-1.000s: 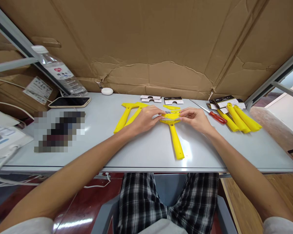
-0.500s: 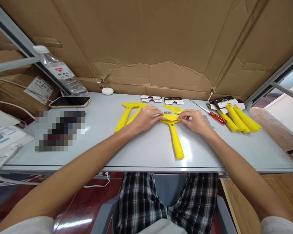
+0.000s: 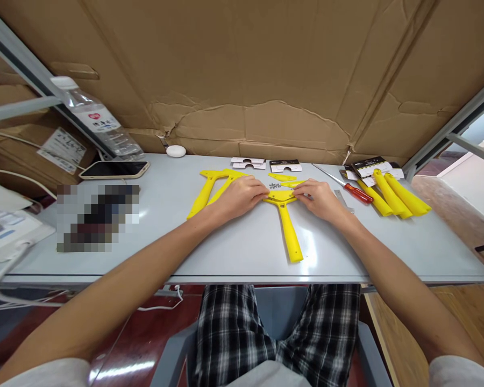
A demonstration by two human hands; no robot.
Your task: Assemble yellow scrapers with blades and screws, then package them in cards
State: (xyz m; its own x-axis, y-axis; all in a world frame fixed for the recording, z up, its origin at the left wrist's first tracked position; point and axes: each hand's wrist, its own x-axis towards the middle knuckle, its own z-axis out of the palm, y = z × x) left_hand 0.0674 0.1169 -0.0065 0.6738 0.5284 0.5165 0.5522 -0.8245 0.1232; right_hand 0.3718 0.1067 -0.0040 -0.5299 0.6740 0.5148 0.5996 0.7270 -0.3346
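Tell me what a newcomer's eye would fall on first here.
Probably the bright yellow T-shaped handle near the middle of the desk, its wide end between the left hand and the right hand. Next, perhaps, the red-handled screwdriver to the right, beside more yellow pieces, and the clear bottle at the back left.

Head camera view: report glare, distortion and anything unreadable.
In the head view, white glare lies on the glossy pale-grey tabletop, just right of the yellow plastic T-shaped handle; again in the head view, wide-angle stretch enlarges both forearms near the lower corners, and coarse pixel blocks hide a patch at left.
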